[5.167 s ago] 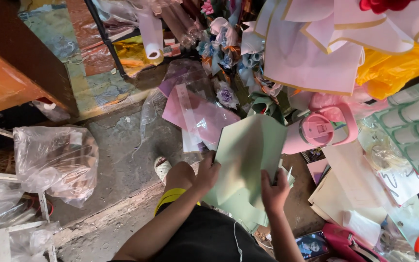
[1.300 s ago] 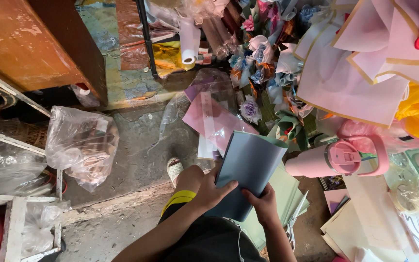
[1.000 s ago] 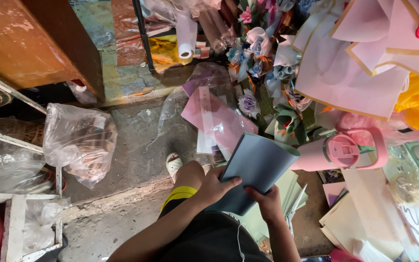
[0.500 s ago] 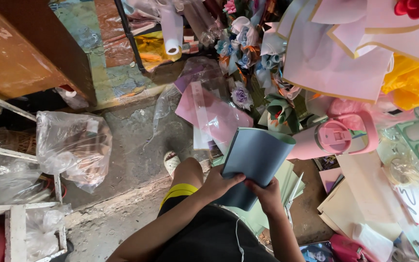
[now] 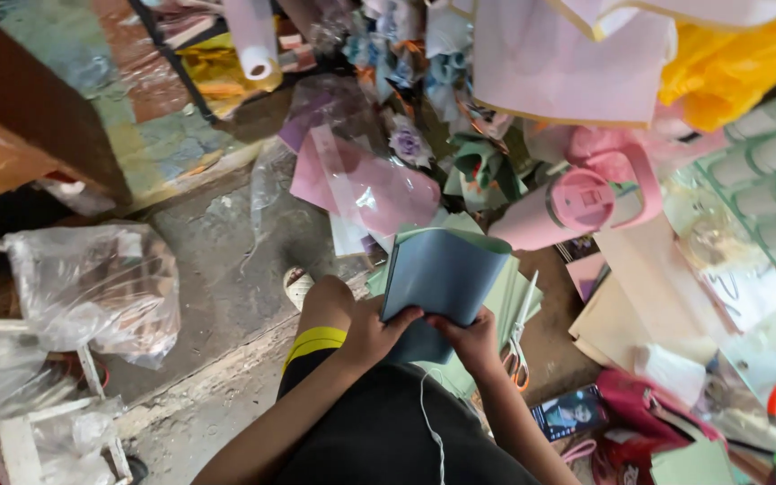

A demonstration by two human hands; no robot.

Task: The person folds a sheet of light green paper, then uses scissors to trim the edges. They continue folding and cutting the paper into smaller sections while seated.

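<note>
Hands meet low over the lap, forearms angled inward. Left hand (image 5: 379, 330) and right hand (image 5: 471, 339) each have a clenched grip on the bottom edge of a curled blue sheet (image 5: 442, 274), held up above the green sheets (image 5: 507, 296), scissors (image 5: 520, 346) just beside.

Views: one only, the head camera; there is no second view to share any part of the scene.
Position: above the person's lap, over the blue sheet (image 5: 442, 274).
Direction: steeply downward and a little forward, past the knee to the concrete floor (image 5: 217, 260).
Nearness: close; the left hand (image 5: 379, 328) and right hand (image 5: 473, 337) sit just below the blue sheet, low in the middle.
Edges: the pink bottle (image 5: 577, 202) lies right of the blue sheet, the clear plastic bag (image 5: 92, 278) far left.
</note>
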